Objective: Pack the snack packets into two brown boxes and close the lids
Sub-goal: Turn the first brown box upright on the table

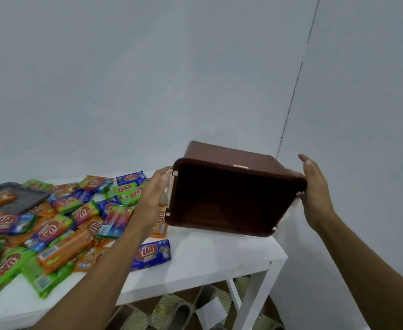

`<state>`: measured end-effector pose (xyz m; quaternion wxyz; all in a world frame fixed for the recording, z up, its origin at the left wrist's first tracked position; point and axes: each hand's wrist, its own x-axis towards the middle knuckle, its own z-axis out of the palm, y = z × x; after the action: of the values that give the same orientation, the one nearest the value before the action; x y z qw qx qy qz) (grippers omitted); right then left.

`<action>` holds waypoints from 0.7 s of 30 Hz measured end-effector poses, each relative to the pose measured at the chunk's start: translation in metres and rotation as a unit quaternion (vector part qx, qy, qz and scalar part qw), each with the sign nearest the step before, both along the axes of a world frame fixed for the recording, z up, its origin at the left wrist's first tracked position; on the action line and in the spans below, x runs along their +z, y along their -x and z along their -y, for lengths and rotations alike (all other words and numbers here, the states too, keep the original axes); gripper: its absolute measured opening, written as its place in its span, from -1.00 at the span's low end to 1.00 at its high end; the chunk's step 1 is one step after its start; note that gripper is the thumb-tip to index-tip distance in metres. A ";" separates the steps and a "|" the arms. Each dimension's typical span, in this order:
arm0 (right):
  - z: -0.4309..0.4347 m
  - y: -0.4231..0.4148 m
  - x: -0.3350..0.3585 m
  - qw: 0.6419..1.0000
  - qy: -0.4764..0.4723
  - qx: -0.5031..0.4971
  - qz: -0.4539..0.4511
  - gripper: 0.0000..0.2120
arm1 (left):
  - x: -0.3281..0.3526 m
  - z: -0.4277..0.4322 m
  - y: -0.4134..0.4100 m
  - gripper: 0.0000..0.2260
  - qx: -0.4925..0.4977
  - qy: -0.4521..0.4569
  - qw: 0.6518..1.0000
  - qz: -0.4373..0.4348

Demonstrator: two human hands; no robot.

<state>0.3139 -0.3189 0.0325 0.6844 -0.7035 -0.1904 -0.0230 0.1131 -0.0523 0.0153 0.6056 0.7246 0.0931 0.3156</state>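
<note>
The person is working bare-armed, the slender left forearm [105,258] and right forearm [362,246] both showing uncovered along their whole visible length, and the left hand [156,186] and right hand [314,186] are showing bare too.

Prob. home rm, plain wall [148,79], white table [207,254], patterned tiles [169,306]
</note>
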 end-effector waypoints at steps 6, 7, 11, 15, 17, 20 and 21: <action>-0.025 -0.040 -0.008 0.989 0.148 -0.023 0.016 -0.55 | -0.021 -0.002 -0.032 -0.74 0.154 -0.153 0.971 -0.103; -0.029 -0.045 -0.012 0.980 0.193 -0.034 0.023 -0.56 | -0.028 -0.005 -0.035 -0.74 0.162 -0.157 0.966 -0.125; -0.044 -0.061 -0.032 0.958 0.285 -0.007 -0.014 -0.54 | -0.051 -0.011 -0.037 -0.66 0.175 -0.083 0.959 -0.204; -0.057 -0.068 -0.042 0.944 0.324 0.069 -0.004 -0.51 | -0.057 -0.020 -0.035 -0.74 0.177 -0.080 0.953 -0.233; -0.064 -0.069 -0.049 0.899 0.421 0.096 0.077 -0.47 | -0.059 -0.025 -0.033 -0.72 0.171 -0.103 0.948 -0.250; -0.073 -0.063 -0.054 0.838 0.508 0.079 0.184 -0.43 | -0.059 -0.029 -0.028 -0.67 0.150 -0.168 0.937 -0.267; -0.077 -0.059 -0.052 0.832 0.506 0.074 0.214 -0.43 | -0.058 -0.028 -0.025 -0.65 0.147 -0.196 0.931 -0.272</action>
<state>0.3729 -0.2422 -0.0198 0.1740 -0.9129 -0.3686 -0.0230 0.1376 -0.0239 -0.0425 0.3499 0.8649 0.2965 0.2040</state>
